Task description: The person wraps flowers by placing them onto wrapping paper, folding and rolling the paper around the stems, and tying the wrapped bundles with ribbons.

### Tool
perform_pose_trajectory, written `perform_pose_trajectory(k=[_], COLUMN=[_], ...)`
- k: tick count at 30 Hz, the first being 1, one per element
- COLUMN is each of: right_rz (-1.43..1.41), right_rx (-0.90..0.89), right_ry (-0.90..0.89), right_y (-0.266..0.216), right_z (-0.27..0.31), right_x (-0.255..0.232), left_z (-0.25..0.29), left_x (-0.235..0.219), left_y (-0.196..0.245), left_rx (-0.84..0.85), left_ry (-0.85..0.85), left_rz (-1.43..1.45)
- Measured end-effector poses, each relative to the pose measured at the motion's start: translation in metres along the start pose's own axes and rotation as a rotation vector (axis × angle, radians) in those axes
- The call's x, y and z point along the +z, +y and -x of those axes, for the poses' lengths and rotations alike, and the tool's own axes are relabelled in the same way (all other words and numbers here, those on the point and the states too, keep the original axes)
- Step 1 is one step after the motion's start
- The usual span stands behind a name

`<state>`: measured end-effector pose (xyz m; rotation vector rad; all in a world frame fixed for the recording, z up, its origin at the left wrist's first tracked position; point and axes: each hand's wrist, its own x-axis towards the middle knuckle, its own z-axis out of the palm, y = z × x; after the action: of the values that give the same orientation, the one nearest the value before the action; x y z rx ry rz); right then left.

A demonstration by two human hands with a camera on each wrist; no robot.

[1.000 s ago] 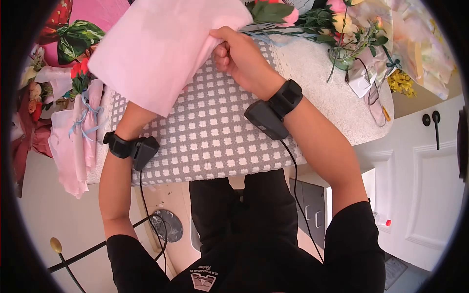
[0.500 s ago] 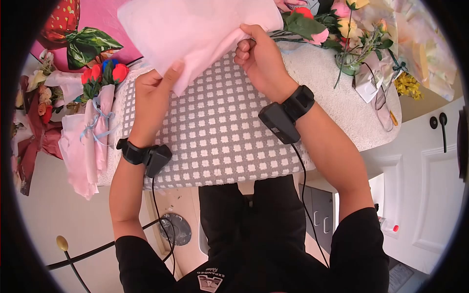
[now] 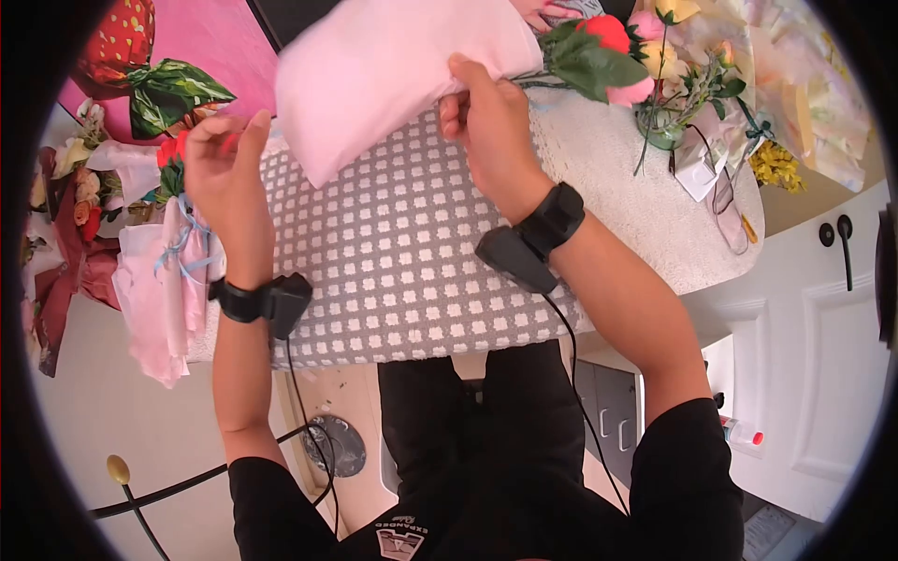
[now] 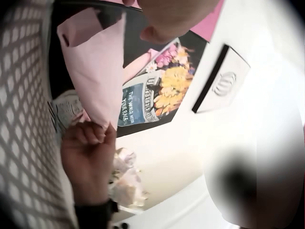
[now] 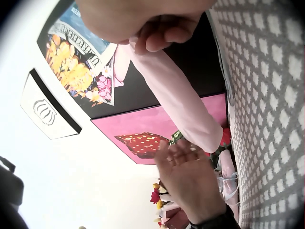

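A sheet of pale pink wrapping paper (image 3: 393, 84) is raised over the table, rolled into a cone. In the left wrist view the paper cone (image 4: 93, 67) narrows toward my right hand (image 4: 90, 152), and its wide mouth faces away. My right hand (image 3: 496, 136) pinches the paper's narrow end between thumb and curled fingers. Left of the cone's wide end, my left hand (image 3: 229, 168) has loosely bent fingers and holds nothing. In the right wrist view the left hand (image 5: 188, 176) sits just beside the paper's end. A red rose (image 3: 603, 35) with green leaves lies close beyond the right hand.
A grey-and-white checked cloth (image 3: 402, 252) covers the table. Wrapped pink bouquets (image 3: 164, 271) stand at left. A glass vase (image 3: 662, 126), a white box (image 3: 694, 173) and yellow flowers (image 3: 776, 166) are at right. A pink picture panel (image 3: 215, 56) stands behind.
My left hand, first behind the paper, then pinching its near corner, has let go and moved left. The paper has curled from a flatter sheet into a cone; my right hand keeps its pinch.
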<state>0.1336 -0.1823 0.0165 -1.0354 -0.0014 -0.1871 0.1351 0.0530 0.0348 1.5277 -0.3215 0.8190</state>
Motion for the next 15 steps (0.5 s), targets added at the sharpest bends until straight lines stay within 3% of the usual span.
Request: perform_pose_trajectory(k=[1,2,4,5,7,10,12,14,15], right_rz=[0.061,0.060,0.114,0.100,0.118,0.165,0.207,0.201,0.199], right_rx=[-0.019,-0.028,0.048,0.048,0.029,-0.033,-0.132,-0.147,-0.160], right_ry=[0.037,0.031,-0.017,-0.018,-0.077,-0.158,-0.272,-0.325,-0.378], right_y=[-0.001,-0.001,0.005,0.006,0.011,0.010,0.005,-0.006,-0.010], right_z=[0.002,0.004,0.013,0.017,0.023,0.026,0.029,0.034,0.035], right_x=[0.002,0.005,0.010,0.015,0.017,0.019,0.020,0.022,0.023], left_z=[-0.003,-0.001,0.017,0.027,0.035,0.039,0.039,0.038,0.035], left_x=[0.000,0.001,0.019,0.028,0.042,0.045,0.042,0.041,0.040], left_y=[0.005,0.010,0.039,0.045,0.053,0.049,0.044,0.049,0.049], left_rx=[0.205,0.215,0.443,0.433,0.436,0.324,0.356,0.124,0.133], left_ry=[-0.037,-0.033,-0.388,-0.386,-0.551,-0.624,-0.652,-0.718,-0.715], left_rz=[-0.059,-0.057,-0.413,-0.413,-0.581,-0.582,-0.571,-0.596,-0.600])
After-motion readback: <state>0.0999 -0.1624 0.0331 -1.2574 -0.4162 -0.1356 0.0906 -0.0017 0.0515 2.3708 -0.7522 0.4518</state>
